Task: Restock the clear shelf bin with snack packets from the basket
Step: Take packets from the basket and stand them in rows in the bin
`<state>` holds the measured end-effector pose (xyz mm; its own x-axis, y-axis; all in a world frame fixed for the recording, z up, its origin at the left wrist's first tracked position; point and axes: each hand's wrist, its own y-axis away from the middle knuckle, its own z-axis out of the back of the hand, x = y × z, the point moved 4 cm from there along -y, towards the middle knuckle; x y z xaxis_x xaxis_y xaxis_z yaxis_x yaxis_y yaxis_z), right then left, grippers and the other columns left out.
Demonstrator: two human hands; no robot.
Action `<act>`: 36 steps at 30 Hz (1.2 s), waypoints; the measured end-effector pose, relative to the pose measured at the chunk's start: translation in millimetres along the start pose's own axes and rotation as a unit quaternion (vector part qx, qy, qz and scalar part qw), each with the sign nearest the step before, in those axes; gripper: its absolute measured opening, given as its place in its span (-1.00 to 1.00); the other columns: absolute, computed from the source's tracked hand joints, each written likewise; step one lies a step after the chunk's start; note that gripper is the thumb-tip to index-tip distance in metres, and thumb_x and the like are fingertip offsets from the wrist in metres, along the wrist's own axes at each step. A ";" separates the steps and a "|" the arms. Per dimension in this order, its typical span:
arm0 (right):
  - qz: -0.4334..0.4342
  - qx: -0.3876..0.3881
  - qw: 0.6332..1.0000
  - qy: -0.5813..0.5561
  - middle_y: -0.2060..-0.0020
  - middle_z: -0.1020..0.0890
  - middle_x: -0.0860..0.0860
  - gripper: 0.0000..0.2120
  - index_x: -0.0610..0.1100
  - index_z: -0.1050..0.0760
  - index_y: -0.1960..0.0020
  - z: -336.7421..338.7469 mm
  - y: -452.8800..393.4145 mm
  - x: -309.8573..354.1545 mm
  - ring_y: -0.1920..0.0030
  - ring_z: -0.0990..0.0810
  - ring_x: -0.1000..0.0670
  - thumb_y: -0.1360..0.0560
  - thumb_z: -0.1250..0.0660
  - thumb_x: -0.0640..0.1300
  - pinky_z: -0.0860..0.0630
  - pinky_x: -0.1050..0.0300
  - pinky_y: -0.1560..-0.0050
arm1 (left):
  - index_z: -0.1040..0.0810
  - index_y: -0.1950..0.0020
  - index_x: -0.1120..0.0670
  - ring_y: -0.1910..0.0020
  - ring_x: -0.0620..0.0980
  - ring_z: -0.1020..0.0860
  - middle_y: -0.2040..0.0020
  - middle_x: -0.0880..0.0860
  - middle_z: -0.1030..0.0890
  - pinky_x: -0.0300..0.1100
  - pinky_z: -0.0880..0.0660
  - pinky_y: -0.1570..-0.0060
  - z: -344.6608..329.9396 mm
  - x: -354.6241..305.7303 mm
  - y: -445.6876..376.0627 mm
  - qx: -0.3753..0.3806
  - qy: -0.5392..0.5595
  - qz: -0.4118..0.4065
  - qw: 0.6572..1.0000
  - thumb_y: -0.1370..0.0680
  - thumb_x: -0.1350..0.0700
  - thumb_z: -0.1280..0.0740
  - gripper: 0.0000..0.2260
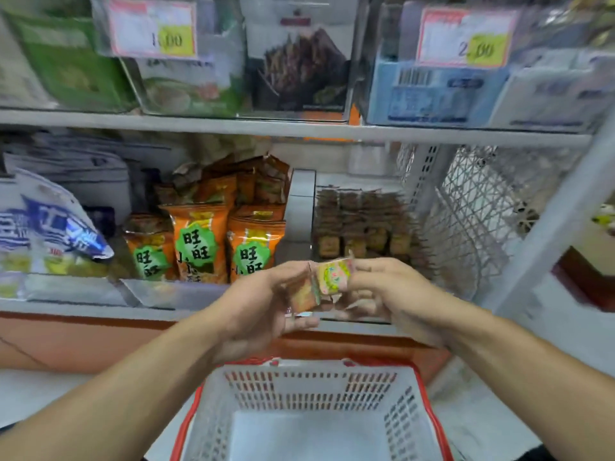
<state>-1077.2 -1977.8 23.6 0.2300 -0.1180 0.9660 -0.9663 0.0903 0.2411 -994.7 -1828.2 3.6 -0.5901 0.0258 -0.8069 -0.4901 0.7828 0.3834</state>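
Observation:
Both hands meet in front of the lower shelf, holding small square snack packets (327, 281) between them. My left hand (263, 304) grips an orange-brown packet, and my right hand (386, 291) pinches a pale pink-green one at its edge. Just behind them stands the clear shelf bin (301, 207), with rows of small brown packets (359, 221) stacked upright inside. Below my arms sits the white basket (312, 387) with a red rim; the part of its bottom that shows is bare.
Orange snack bags (199, 241) fill the neighbouring bin on the left, with blue-white bags (43, 227) further left. A white mesh panel (472, 207) closes the shelf's right side. The upper shelf (299, 128) carries clear bins with price tags.

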 end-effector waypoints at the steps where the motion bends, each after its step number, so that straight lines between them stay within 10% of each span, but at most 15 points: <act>1: 0.010 -0.001 1.000 0.020 0.14 -0.70 -0.11 -0.83 -0.17 -0.71 -0.01 3.2 -1.5 3.8 0.23 -0.61 0.04 -0.56 -0.35 -0.32 -0.62 0.16 0.18 | -0.70 -0.15 0.01 -0.12 0.02 -0.68 -0.20 0.12 -0.71 -0.10 -0.62 0.12 -2.8 -0.1 -2.4 -0.022 0.001 -0.018 1.000 -0.70 0.06 -0.18 -0.72; 6: 0.036 0.007 0.968 0.246 0.18 -0.65 -0.10 -0.82 -0.18 -0.60 -0.07 27.6 -5.9 16.2 0.22 -0.61 0.09 -0.48 -0.49 -0.28 -0.54 0.17 0.18 | -0.73 -0.01 -0.01 0.04 -0.05 -0.68 -0.05 0.06 -0.73 -0.17 -0.62 0.25 -5.9 -4.8 -17.9 -0.094 -0.055 -0.085 0.990 -0.67 0.12 -0.29 -0.80; 9: -0.030 0.033 0.983 0.175 0.14 -0.71 -0.10 -0.81 -0.25 -0.50 -0.12 43.6 -10.7 15.9 0.18 -0.65 0.06 -0.53 -0.41 -0.34 -0.47 0.19 0.20 | -0.65 -0.17 0.06 -0.04 0.07 -0.72 -0.10 0.09 -0.74 -0.13 -0.65 0.23 -4.4 -8.8 -22.7 -0.109 -0.034 -0.091 0.989 -0.70 0.13 -0.23 -0.80; 15: -0.051 -0.254 0.869 0.421 0.09 -0.67 0.09 -0.72 -0.04 -0.61 0.00 109.5 -33.2 32.5 0.10 -0.59 0.11 -0.36 -0.61 -0.04 -0.45 0.25 0.19 | -0.60 -0.21 0.10 0.04 0.08 -0.74 -0.07 0.08 -0.75 -0.15 -0.66 0.22 -20.6 -8.0 -29.4 -0.092 -0.033 -0.095 0.991 -0.69 0.16 -0.24 -0.82; 25: -0.074 -0.308 0.823 0.471 0.07 -0.63 0.05 -0.75 0.03 -0.48 0.06 121.3 -57.7 6.4 0.16 -0.53 0.08 -0.42 -0.54 -0.08 -0.32 0.26 0.36 | -0.65 -0.16 0.08 0.01 0.11 -0.74 -0.05 0.09 -0.75 -0.14 -0.66 0.19 -23.5 9.8 -31.1 -0.083 -0.031 -0.058 0.994 -0.67 0.20 -0.27 -0.82; 36: -0.024 -0.367 0.811 0.454 0.17 -0.66 0.00 -0.74 -0.04 -0.45 0.06 124.9 -60.2 7.3 0.19 -0.66 -0.06 -0.43 -0.54 -0.06 -0.62 0.00 0.11 | -0.68 -0.12 0.18 -0.01 0.27 -0.72 -0.04 0.28 -0.72 -0.01 -0.69 0.14 -23.5 13.6 -32.2 -0.079 0.037 -0.046 0.995 -0.64 0.29 -0.18 -0.73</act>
<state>-1031.8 -2107.7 4.5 0.5780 0.6089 0.5433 -0.7012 0.7112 -0.0510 -1002.0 -1867.7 -9.1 -0.5808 -0.0924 -0.8088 -0.6355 0.6724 0.3795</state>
